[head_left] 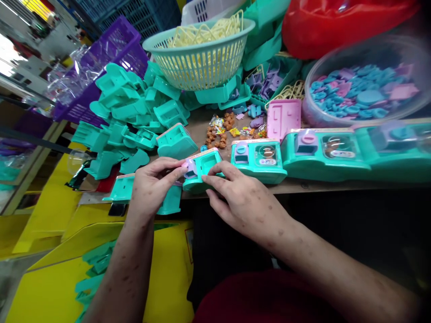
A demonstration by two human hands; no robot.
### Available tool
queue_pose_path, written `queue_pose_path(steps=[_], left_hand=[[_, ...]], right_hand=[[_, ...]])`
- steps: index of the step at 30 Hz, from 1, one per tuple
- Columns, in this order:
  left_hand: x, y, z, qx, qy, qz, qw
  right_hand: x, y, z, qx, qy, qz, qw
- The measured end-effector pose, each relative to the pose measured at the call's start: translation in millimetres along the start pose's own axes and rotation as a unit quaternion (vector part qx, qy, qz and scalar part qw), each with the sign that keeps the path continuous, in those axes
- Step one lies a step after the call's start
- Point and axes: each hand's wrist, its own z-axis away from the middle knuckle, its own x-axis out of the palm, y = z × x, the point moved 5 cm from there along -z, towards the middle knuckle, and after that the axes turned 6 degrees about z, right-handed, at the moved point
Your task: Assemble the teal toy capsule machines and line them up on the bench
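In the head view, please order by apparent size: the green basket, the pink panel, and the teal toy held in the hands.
1. Green basket, clearly largest.
2. Pink panel and the teal toy look alike; fingers of the left hand and right hand cover part of the toy.

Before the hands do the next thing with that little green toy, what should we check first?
1. Both hands on the toy: left hand and right hand hold the green toy. Ok.
2. Toy over the table, not hanging off: sits at the very edge. Not ok.
3. Pink piece under the left fingers clicked in: cannot tell.
4. Finished toys close by, out of the way: ok.
5. Spare green shells within reach: ok.
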Motion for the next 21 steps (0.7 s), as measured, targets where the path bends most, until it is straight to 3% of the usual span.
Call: queue_pose_path(steps=[11,14,17,21], left_hand=[[-0.8,3,-7,-0.013,-0.027,-0.024,0.999],[-1.9,8,-6,0.034,-0.021,-0.058,0.998],[-0.7,19,-3,0.098,-0.058,-0.139,0.984],[-0.8,26,-4,0.121,-0.093,-0.205,0.967]], right_hand=[[0,-1,-1,0.005,-0.009,0.005,1.000],[-1,0,0,0.003,-0.014,0.007,1.000],[-1,0,0,0.004,-0.016,0.006,1.000],[0,0,-2,0.008,-0.017,0.001,1.000]])
